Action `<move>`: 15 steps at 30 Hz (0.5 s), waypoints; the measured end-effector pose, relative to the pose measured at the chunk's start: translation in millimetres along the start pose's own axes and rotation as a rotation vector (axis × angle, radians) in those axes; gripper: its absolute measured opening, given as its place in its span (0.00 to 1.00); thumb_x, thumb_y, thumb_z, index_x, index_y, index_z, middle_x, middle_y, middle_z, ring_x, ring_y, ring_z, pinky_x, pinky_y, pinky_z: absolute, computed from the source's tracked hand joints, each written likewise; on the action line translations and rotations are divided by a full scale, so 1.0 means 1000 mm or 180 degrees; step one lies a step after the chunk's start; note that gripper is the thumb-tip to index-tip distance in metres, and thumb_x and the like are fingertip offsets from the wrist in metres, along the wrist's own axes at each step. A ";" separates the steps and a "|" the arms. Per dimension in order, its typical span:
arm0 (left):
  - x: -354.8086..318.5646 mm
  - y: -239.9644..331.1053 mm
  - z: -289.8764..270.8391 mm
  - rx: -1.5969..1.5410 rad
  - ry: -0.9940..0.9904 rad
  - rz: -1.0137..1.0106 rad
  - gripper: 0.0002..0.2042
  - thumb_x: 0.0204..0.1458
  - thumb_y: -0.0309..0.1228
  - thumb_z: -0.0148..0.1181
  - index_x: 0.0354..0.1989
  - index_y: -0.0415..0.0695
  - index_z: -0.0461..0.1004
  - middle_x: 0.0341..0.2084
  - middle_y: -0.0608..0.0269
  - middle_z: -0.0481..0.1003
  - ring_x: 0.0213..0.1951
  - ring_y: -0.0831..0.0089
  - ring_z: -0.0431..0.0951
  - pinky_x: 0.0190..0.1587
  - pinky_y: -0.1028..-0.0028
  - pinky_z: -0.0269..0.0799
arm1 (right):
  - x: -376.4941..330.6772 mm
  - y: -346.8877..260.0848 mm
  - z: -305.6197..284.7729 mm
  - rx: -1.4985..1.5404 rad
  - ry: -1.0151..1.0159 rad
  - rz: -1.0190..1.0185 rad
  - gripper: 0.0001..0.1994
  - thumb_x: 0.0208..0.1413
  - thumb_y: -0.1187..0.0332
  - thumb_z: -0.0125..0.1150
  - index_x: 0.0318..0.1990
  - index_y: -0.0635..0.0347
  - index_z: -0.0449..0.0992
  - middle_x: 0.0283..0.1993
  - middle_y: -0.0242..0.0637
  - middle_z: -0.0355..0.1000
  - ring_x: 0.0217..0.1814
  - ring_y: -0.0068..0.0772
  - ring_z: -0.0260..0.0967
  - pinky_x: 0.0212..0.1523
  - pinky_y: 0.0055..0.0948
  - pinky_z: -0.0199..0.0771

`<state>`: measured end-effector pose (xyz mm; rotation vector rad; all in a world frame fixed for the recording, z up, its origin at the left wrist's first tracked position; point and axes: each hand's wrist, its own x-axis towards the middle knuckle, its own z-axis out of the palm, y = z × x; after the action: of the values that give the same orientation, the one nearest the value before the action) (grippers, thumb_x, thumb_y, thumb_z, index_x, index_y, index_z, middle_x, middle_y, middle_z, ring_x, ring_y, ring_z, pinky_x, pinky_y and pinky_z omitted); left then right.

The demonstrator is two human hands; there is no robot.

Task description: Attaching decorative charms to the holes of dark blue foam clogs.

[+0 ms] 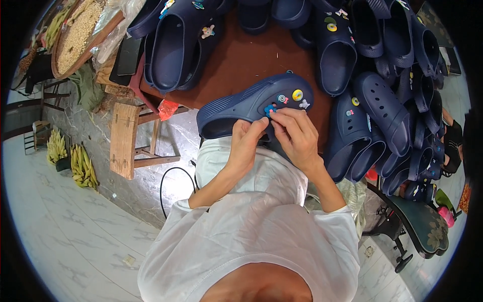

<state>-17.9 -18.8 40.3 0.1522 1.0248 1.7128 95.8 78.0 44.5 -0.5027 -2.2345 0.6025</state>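
A navy clog (226, 108) lies on its side at the table's near edge, its opening toward me and its toe to the right. Its upper carries several charms, among them a yellow ring-shaped charm (297, 94) and a round swirl charm (282, 99). My left hand (246, 143) is closed on the clog's upper edge, thumb close to a small blue charm (269, 110). Over that blue charm, my right hand (298, 133) pinches with thumb and forefinger against the clog. The fingertips partly cover the charm, and the fingers inside the shoe are hidden.
More navy clogs (385, 113) are heaped along the right and far side of the brown table (241, 55). On the left stand a wooden stool (123, 141), a dark phone (127, 58) and a tray of pale grains (78, 38). A chair (420, 224) is at right.
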 end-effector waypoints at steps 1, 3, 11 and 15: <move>0.000 0.002 0.005 -0.0062 0.0112 0.0020 0.10 0.58 0.28 0.61 0.23 0.47 0.73 0.25 0.72 0.75 0.33 0.85 0.72 0.41 0.74 0.66 | -0.002 0.001 0.000 0.0013 -0.0002 -0.0012 0.14 0.44 0.80 0.68 0.41 0.61 0.78 0.41 0.36 0.75 0.40 0.38 0.76 0.38 0.33 0.77; 0.001 -0.001 0.008 0.0074 0.0245 0.0004 0.09 0.59 0.30 0.61 0.25 0.46 0.75 0.27 0.71 0.76 0.34 0.85 0.72 0.41 0.75 0.66 | -0.003 0.001 0.002 0.0041 -0.0002 -0.0034 0.14 0.44 0.80 0.68 0.42 0.61 0.78 0.42 0.36 0.75 0.40 0.38 0.76 0.39 0.33 0.77; 0.011 -0.001 -0.009 -0.0050 0.0484 -0.0267 0.07 0.59 0.34 0.64 0.33 0.44 0.80 0.31 0.72 0.78 0.29 0.90 0.71 0.28 0.83 0.60 | -0.004 -0.010 0.013 0.0284 -0.0079 0.0156 0.19 0.44 0.81 0.65 0.47 0.62 0.78 0.47 0.40 0.74 0.48 0.43 0.74 0.47 0.38 0.76; 0.015 0.009 -0.020 -0.0209 0.0626 -0.0041 0.07 0.60 0.33 0.62 0.37 0.42 0.79 0.35 0.69 0.79 0.35 0.85 0.75 0.36 0.81 0.67 | -0.008 -0.013 0.024 0.0354 -0.0125 0.0100 0.22 0.41 0.81 0.65 0.48 0.60 0.78 0.49 0.39 0.73 0.53 0.45 0.72 0.49 0.39 0.76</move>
<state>-41.3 -17.5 28.6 -0.0666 1.1081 1.7729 80.4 56.5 32.6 -0.4737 -2.2189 0.7544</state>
